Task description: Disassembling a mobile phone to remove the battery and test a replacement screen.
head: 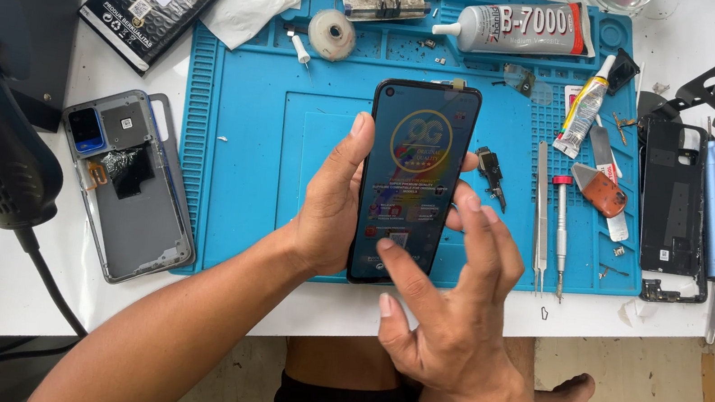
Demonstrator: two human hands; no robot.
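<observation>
Phone screen check over the blue repair mat

Head view: left hand [333, 216] has its fingers clamped round the smartphone [412, 183] above the mat [236, 150]; right hand [443, 316], fingers spread apart, index touching the glass. Loose grip there could drop it onto the tweezers [540, 216].

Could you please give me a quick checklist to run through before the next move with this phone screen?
1. Left hand grips the phone screen by its edges: ok.
2. Right hand has a fingertip on the glass: ok.
3. Screen held above the blue mat: ok.
4. Tweezers and screwdriver lie apart from the hands: ok.
5. Glue tube capped: ok.
6. Protective film fully seated: cannot tell.
</observation>
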